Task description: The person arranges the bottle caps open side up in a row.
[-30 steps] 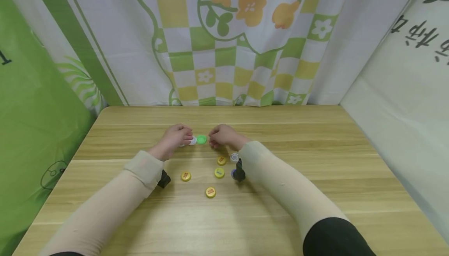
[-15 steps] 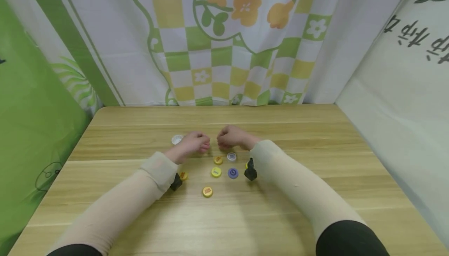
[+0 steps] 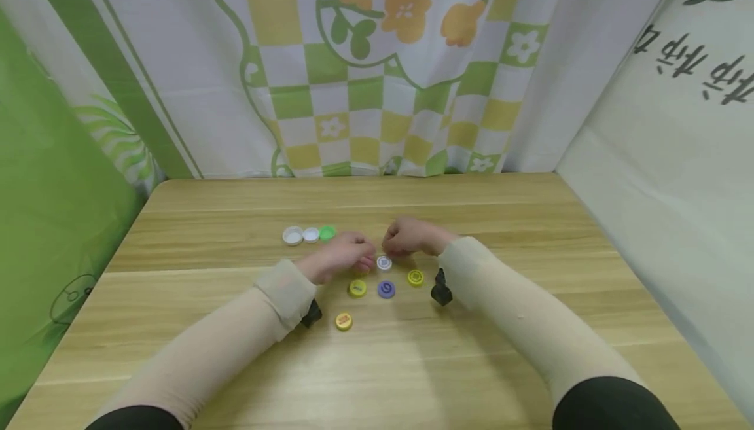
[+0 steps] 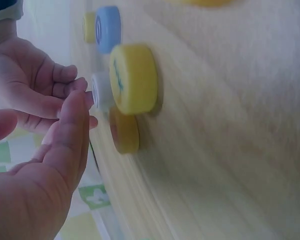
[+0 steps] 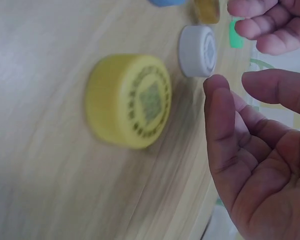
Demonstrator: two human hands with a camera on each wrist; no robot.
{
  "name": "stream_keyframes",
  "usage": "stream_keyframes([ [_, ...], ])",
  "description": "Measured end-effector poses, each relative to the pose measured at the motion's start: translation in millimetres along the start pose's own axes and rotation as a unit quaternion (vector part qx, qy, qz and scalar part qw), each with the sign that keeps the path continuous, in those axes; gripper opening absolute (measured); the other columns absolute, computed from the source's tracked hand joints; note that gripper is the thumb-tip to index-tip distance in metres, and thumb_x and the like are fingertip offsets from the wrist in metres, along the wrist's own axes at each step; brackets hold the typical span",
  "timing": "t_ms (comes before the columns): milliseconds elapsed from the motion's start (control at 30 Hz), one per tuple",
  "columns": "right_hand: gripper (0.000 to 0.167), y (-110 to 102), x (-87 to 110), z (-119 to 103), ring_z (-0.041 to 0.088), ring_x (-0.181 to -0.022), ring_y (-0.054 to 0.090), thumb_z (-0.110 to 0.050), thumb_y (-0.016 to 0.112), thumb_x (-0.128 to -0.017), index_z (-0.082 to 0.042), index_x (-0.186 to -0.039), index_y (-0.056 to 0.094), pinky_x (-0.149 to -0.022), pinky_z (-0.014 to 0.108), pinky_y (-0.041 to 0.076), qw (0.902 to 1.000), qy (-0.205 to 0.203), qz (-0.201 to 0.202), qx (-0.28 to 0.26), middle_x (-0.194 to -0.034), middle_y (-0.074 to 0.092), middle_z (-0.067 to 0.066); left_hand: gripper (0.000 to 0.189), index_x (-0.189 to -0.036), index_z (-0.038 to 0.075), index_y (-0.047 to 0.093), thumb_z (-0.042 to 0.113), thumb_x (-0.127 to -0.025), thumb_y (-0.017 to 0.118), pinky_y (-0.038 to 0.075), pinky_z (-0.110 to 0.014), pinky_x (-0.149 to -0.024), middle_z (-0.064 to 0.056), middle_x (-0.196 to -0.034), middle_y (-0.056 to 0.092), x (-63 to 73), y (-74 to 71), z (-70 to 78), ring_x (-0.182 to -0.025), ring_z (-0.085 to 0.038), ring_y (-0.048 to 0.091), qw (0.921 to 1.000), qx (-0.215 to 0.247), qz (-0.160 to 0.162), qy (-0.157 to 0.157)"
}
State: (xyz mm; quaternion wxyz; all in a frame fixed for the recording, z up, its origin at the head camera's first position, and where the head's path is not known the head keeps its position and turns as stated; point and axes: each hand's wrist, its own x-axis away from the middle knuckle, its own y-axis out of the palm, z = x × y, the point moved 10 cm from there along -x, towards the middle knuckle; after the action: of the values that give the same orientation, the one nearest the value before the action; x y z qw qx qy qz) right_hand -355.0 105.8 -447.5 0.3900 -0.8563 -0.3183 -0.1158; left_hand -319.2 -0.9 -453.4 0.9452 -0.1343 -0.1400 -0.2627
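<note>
My left hand (image 3: 347, 252) hovers with bent, relaxed fingers beside a white bottle cap (image 3: 384, 262). In the left wrist view its fingertips come close to that cap, and it pinches nothing. On the cap's other side is my right hand (image 3: 412, 236); in the right wrist view its thumb stands apart from the index finger, whose tip is right at the white cap (image 5: 197, 51). A yellow-orange cap (image 4: 124, 131) lies under my left hand, mostly hidden in the head view. Nearer me are a yellow cap (image 3: 357, 288), a purple-blue cap (image 3: 386, 289) and another yellow cap (image 3: 415, 277).
At the back left, a large white cap (image 3: 292, 235), a smaller white cap (image 3: 311, 235) and a green cap (image 3: 327, 233) form a touching row. One orange-yellow cap (image 3: 344, 321) lies closest to me. The wooden table (image 3: 501, 220) ends at a patterned curtain (image 3: 365, 109).
My left hand has moved right, from the row of white and green caps to beside the single white cap. My right hand has also shifted right. The row is uncovered now.
</note>
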Motion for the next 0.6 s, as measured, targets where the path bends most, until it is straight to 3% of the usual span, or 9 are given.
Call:
stream_keyframes([
  [133,0.013,-0.8,4.9,2.2,0.014,-0.065,0.049,-0.005,0.059,-0.097,-0.003,-0.087,0.066,-0.062,0.023,0.043,0.9995,0.001,-0.001,0.032,-0.072,0.057,0.003,0.033,-0.126,-0.016,0.057,0.006,-0.104,0.05,0.058,-0.035,-0.093,-0.022,-0.112,0.067,3.5,9.5,2.0,-0.103,-0.03,0.067,0.9999,-0.007,-0.014,0.0],
  [367,0.014,5.9,7.5,7.0,0.013,-0.063,0.049,0.0,0.058,-0.09,-0.008,-0.079,0.063,-0.06,0.023,0.041,0.9975,0.008,-0.012,0.069,-0.068,0.056,0.0,0.031,-0.125,-0.017,0.056,0.004,-0.103,0.05,0.058,-0.034,-0.093,-0.024,-0.115,0.066,2.9,18.0,-0.2,-0.105,-0.03,0.067,0.9999,0.001,-0.011,-0.009],
  [600,0.009,13.9,12.6,10.9,0.012,-0.064,0.052,0.002,0.06,-0.089,-0.005,-0.087,0.064,-0.061,0.023,0.046,0.9988,0.018,-0.03,0.034,-0.074,0.062,0.003,0.029,-0.123,-0.015,0.057,0.005,-0.103,0.051,0.058,-0.032,-0.091,-0.022,-0.113,0.066,-0.4,23.9,-2.5,-0.102,-0.027,0.067,0.9999,0.002,-0.013,-0.005],
])
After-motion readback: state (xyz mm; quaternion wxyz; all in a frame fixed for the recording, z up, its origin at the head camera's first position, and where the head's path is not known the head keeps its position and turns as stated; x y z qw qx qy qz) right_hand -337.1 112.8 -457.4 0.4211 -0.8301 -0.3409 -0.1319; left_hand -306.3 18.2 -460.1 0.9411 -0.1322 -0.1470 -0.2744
